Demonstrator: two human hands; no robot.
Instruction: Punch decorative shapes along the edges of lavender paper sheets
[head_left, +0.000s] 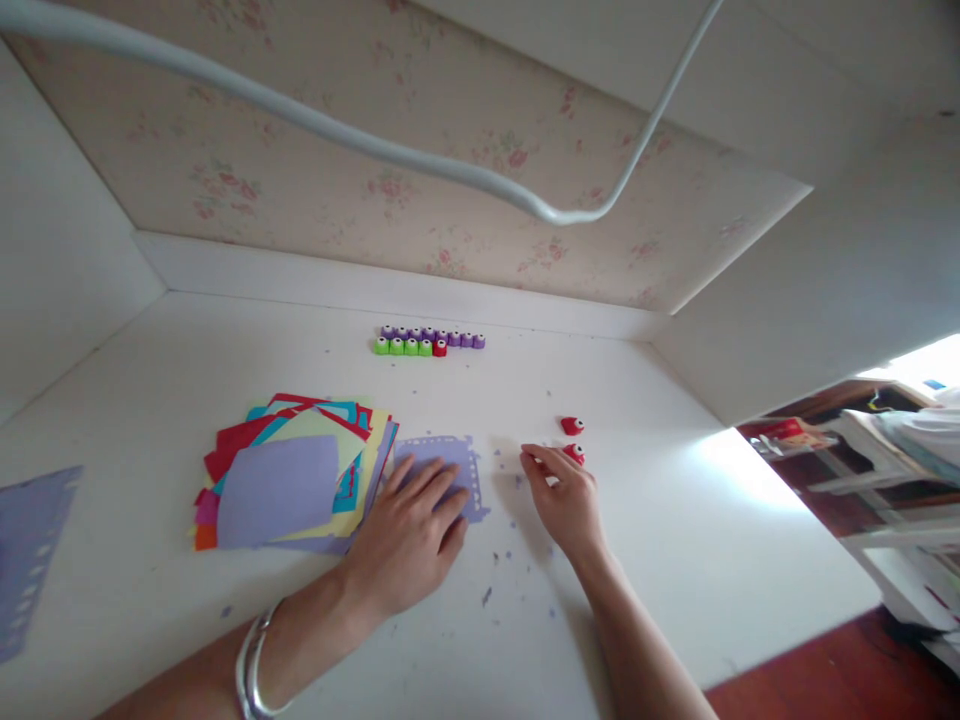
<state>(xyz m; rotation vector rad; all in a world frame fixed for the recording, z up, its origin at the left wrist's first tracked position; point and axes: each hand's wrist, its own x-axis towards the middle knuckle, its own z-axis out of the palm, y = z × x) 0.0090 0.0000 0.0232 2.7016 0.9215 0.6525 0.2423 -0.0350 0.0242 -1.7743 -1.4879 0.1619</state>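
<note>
My left hand (pixel 409 535), fingers spread, lies flat on a lavender paper sheet (pixel 426 450) with small shapes punched along its top and right edges. To the right, my right hand (pixel 566 505) is held over the white table with thumb and forefinger pinched together. Whatever is between those fingertips, if anything, is too small to make out. Just beyond it sits a red craft punch (pixel 576 453), partly hidden by the hand. Another red craft punch (pixel 572 426) lies a little farther back. Tiny lavender paper bits (pixel 487 595) are scattered between my hands.
A fanned stack of coloured paper (pixel 277 490) lies left of my left hand. Purple punches (pixel 454 339), green punches (pixel 397 346) and one red punch (pixel 440 348) stand in rows near the wall. A punched lavender sheet (pixel 26 560) is far left. A white tube (pixel 390 150) crosses overhead.
</note>
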